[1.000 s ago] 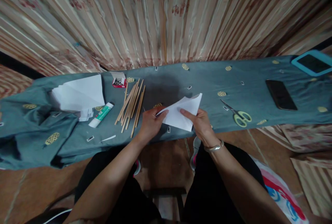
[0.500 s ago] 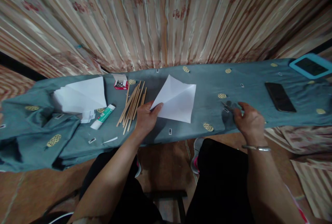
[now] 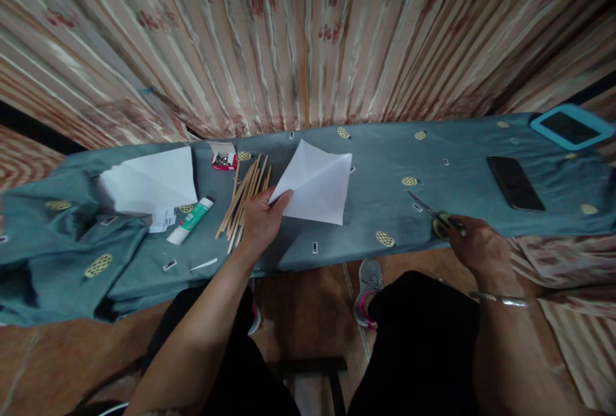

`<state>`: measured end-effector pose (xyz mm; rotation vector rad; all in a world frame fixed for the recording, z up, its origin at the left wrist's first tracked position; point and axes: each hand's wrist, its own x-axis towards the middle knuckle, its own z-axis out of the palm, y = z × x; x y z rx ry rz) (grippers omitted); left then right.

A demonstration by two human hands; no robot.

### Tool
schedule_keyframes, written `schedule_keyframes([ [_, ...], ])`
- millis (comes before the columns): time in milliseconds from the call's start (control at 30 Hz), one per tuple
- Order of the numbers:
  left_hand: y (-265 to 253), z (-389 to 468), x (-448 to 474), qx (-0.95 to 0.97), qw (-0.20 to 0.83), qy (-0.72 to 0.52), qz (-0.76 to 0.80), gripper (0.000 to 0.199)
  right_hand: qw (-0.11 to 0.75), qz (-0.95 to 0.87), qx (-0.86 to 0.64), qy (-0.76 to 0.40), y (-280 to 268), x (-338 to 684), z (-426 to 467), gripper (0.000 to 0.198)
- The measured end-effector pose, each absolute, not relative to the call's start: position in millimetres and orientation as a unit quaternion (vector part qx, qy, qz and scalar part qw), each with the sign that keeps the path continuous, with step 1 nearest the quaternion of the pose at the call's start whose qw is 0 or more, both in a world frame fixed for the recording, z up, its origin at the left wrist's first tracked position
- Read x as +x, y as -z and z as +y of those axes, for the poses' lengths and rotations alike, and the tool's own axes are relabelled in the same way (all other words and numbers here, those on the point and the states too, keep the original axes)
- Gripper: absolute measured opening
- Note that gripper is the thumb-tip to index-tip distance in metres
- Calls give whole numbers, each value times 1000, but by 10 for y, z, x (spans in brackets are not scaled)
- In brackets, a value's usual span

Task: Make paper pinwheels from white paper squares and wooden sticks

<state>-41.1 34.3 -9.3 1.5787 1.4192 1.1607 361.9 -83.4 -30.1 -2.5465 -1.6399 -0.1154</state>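
My left hand [image 3: 264, 218] pinches the left edge of a creased white sheet of paper [image 3: 317, 182], its thumb on top. The sheet is tilted above the cloth, with a fold line across it. At the right, a pair of scissors [image 3: 436, 215] with dark and yellowish handles lies on the cloth, blades pointing left and away. My right hand [image 3: 481, 246] is at the handle end of the scissors, fingers loosely bent and somewhat blurred, not closed round the handles. Several wooden sticks [image 3: 245, 194] lie beside and partly behind my left hand.
On the blue-green tablecloth [image 3: 370, 198] lie a stack of white paper [image 3: 154, 178], a glue stick [image 3: 191, 221], a red box of small metal pieces [image 3: 224, 158], a paper strip [image 3: 203, 265], a phone [image 3: 516, 183] and a blue-framed device [image 3: 572, 127]. A curtain [image 3: 308, 37] hangs behind.
My right hand has drawn back to the right and toward me, uncovering the scissors' handles while the scissors stay in place. The paper in my left hand has shifted slightly left.
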Motion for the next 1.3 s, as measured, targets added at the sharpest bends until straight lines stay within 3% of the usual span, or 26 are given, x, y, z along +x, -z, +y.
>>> schedule_keyframes([
  [233,69,356,-421,615,349,-448,547,34,84,-560,-824,29,294,3498,-751,35],
  [500,44,369,-443,604,356,-455,549,31,33,-508,-861,15,226,3445,-783,35],
  [600,42,400,-495,602,337,-469,552,30,197,-461,-858,-112,186,3340,-727,31],
  [700,27,439,-562,607,307,-483,551,29,426,-406,-727,-353,120,3002,-656,42],
  [767,8,467,-608,608,299,-488,551,29,473,-363,-635,-491,67,2688,-626,47],
  [933,-3,552,-718,585,286,-514,558,23,465,-354,-507,-634,-24,2050,-615,52],
  [1033,9,576,-760,577,282,-520,563,25,428,-431,-467,-642,-30,1912,-630,61],
  [1300,-35,489,-726,567,306,-510,570,23,343,-484,-463,-659,29,1805,-654,56],
])
